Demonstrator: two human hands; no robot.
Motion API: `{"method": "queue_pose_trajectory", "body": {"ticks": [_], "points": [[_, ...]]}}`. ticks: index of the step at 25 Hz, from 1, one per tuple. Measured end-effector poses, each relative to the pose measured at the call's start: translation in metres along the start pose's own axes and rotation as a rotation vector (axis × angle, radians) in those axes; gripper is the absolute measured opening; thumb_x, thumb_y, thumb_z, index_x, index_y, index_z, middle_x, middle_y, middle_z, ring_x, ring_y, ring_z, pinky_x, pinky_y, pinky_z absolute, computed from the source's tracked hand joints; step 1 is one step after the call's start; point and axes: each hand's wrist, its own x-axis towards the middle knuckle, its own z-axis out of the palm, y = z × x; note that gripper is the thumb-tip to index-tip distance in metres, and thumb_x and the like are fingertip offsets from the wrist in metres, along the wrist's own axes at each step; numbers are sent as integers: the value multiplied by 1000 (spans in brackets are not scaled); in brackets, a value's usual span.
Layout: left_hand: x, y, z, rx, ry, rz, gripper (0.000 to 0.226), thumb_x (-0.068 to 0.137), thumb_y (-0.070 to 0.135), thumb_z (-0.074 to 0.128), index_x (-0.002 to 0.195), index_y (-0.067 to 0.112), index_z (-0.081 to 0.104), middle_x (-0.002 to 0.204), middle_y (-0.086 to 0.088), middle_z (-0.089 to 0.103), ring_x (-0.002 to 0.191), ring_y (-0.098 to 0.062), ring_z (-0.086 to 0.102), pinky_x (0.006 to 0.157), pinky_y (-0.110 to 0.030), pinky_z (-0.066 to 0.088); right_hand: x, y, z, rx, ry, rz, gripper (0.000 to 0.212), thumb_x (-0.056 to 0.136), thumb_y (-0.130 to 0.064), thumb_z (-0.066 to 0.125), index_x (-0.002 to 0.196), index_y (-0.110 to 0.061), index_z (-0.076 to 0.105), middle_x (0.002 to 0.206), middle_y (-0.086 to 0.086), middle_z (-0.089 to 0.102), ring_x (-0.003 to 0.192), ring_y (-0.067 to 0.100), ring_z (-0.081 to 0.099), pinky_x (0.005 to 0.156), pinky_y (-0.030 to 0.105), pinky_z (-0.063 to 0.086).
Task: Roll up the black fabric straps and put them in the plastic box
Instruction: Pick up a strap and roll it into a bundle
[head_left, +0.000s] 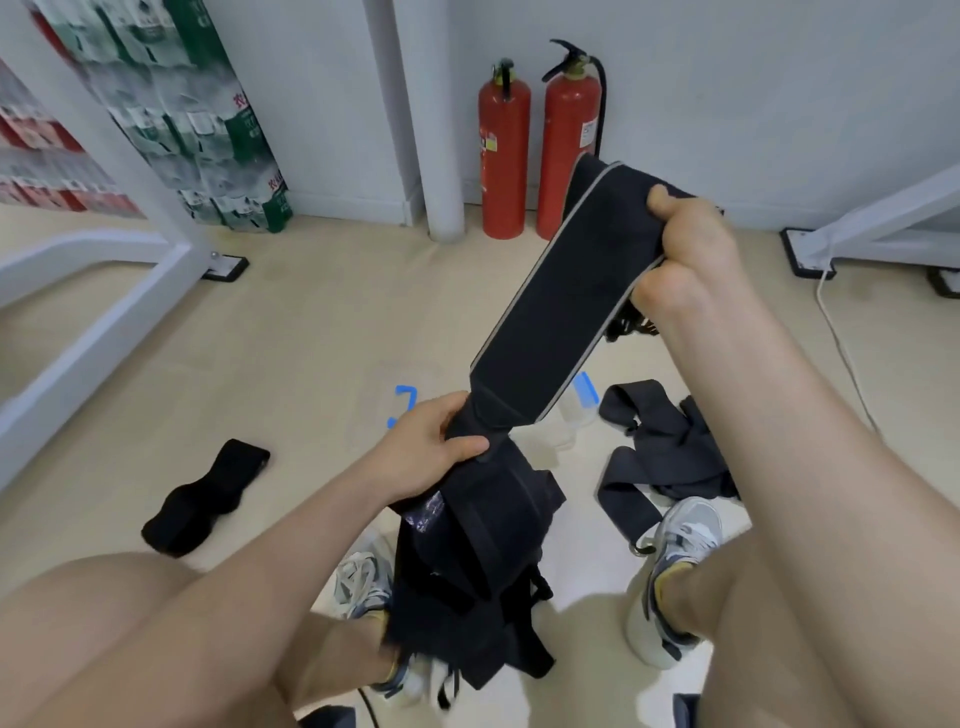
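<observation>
Head view. Rolled black strap (205, 499) lay on the floor at 9 o'clock of the left hand, well apart. Left hand (431, 447) gripped the bunched neck of the held strap (550, 312), fingers curled round it, thumb on top. From that grip the wide grey-edged section ran taut toward 1 o'clock; the rest hung toward 6 o'clock between the legs. Clear plastic box (576, 415) with blue latches sat on the floor behind the held strap, mostly hidden. Right hand (685, 249) clutched the strap's upper end, thumb over the fabric. Loose pile of straps (670, 457) lay on the floor at 6 o'clock of the right hand.
</observation>
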Motion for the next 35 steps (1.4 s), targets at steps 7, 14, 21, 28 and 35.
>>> {"method": "queue_pose_trajectory", "body": {"ticks": [7, 14, 21, 28, 35], "points": [[-27, -33, -4, 582, -198, -15, 21, 96, 52, 47, 94, 33, 54, 76, 18, 61, 74, -2, 58, 71, -23, 45, 34, -26, -35, 183, 319, -341, 23, 87, 10, 50, 89, -11, 58, 105, 13, 69, 81, 25, 68, 83, 48, 59], [-14, -24, -38, 677, 198, -9, 16, 98, 39, 50, 107, 36, 63, 98, 11, 70, 94, -16, 64, 82, -34, 49, 24, 10, -26, -676, -88, -229, 21, 93, -14, 65, 113, -13, 60, 112, 9, 69, 100, 29, 67, 75, 45, 58], [-6, 42, -55, 166, 463, 44, 22, 101, 23, 48, 108, 28, 69, 110, 5, 69, 111, -17, 61, 94, -32, 45, -13, 42, -9, -612, -540, -105, 9, 96, -11, 62, 99, -8, 70, 90, 5, 75, 83, 17, 72, 73, 29, 58], [-14, 91, -14, -463, 371, 2, 13, 95, 25, 63, 102, 22, 73, 93, 0, 77, 89, -20, 74, 73, -38, 61, -34, 70, 13, -632, -468, 64, 19, 95, -28, 64, 106, -12, 66, 94, 5, 75, 85, 18, 73, 69, 31, 58], [-1, 86, -57, 137, 737, -32, 23, 82, 30, 65, 101, 20, 58, 92, 6, 68, 87, -19, 65, 79, -41, 54, -32, 80, 14, -968, -624, -182, 39, 85, -6, 74, 121, -16, 62, 111, 1, 73, 102, 20, 70, 92, 41, 57]]}}
